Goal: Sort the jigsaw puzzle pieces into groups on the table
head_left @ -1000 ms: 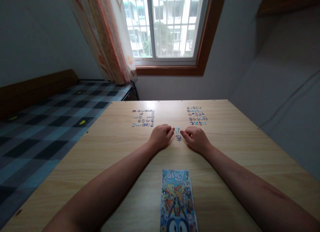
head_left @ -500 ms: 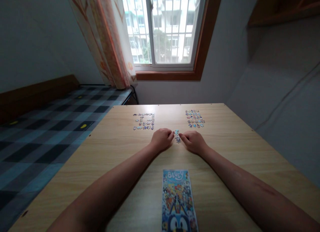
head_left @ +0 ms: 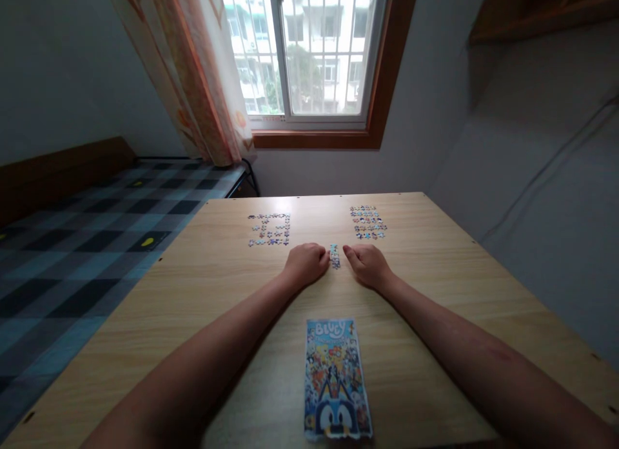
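A short strip of joined puzzle pieces [head_left: 334, 256] lies on the wooden table [head_left: 435, 288] between my hands. My left hand [head_left: 305, 264] rests curled on the table, its fingertips touching the strip's left side. My right hand [head_left: 367, 266] is curled too, fingertips against the strip's right side. Loose puzzle pieces are laid out in two groups farther back: a left group [head_left: 269, 229] and a right group [head_left: 367, 222]. A colourful Bluey reference picture [head_left: 333, 378] lies near the front edge, between my forearms.
A bed with a blue and black checked cover [head_left: 91, 242] stands to the left of the table. Behind the table are a barred window [head_left: 304, 55] and a patterned curtain [head_left: 193, 75]. A grey wall [head_left: 546, 178] runs close along the right.
Both hands stay at the joined strip, fingers pinched against it. The view has shifted slightly, so everything sits a little further left and up in the picture.
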Action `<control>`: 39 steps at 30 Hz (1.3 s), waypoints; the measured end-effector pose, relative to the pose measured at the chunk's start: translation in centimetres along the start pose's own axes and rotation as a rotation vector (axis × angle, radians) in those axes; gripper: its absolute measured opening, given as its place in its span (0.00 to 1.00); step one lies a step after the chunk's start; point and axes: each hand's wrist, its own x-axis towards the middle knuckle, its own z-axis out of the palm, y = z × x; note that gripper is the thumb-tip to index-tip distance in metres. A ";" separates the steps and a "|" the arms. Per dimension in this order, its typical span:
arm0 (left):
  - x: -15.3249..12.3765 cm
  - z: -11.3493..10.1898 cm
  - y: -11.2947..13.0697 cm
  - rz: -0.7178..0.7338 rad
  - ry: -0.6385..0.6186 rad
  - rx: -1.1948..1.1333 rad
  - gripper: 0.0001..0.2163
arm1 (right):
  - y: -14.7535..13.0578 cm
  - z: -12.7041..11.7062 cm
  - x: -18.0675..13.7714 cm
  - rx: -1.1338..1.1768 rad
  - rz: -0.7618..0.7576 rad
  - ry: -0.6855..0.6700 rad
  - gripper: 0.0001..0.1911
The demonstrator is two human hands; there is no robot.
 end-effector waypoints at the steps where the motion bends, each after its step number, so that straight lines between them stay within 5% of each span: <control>1: 0.0 0.0 0.0 0.005 0.004 -0.003 0.17 | 0.1 0.0 0.0 0.013 0.001 0.009 0.31; 14: 0.4 -0.5 -0.1 0.028 -0.095 -0.022 0.22 | 0.5 -0.5 0.4 0.135 0.007 -0.004 0.31; 39: -0.9 -0.8 -1.2 0.143 -0.082 -0.085 0.18 | -1.3 -1.4 -1.0 -0.083 -0.220 -0.043 0.24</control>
